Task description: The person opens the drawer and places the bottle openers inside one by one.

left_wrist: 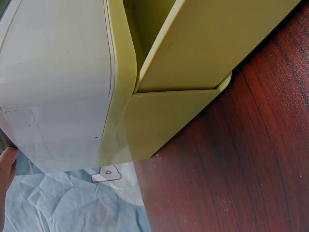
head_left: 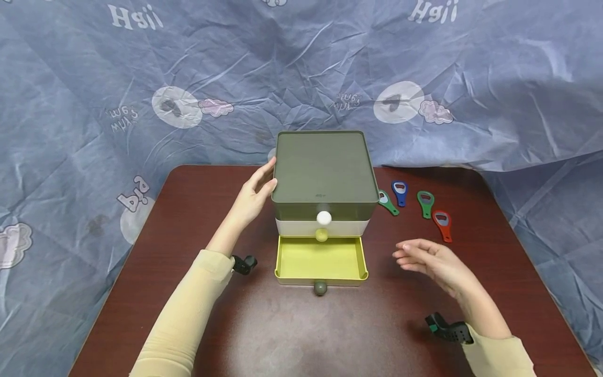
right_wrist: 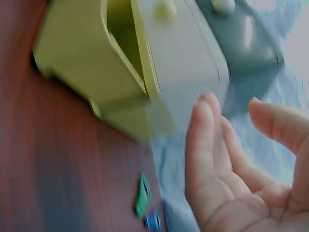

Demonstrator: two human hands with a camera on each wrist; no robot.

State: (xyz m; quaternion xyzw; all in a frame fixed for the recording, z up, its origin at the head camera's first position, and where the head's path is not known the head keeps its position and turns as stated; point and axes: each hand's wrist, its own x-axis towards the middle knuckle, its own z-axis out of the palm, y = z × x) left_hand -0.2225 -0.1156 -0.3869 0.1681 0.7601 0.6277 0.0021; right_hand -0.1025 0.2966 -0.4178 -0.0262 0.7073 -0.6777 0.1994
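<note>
A small drawer cabinet [head_left: 325, 165] stands on the table, with a dark green top section, a white middle and a yellow bottom. Its lowest drawer [head_left: 317, 259] is pulled out, and its visible yellow inside holds nothing. My left hand [head_left: 252, 196] rests against the upper left side of the cabinet with its fingers extended; the left wrist view shows only a little of this hand [left_wrist: 6, 169]. Right of the open drawer, my right hand [head_left: 435, 264] hovers apart from everything, holding nothing. In the right wrist view its fingers [right_wrist: 200, 150] and thumb are spread apart.
To the cabinet's right lie several bottle openers: a blue one [head_left: 400, 193], a green one [head_left: 426, 203], a red one [head_left: 443, 225] and another green one [head_left: 388, 203] partly behind the cabinet. A blue printed cloth [head_left: 306, 78] hangs behind the dark red table [head_left: 174, 241].
</note>
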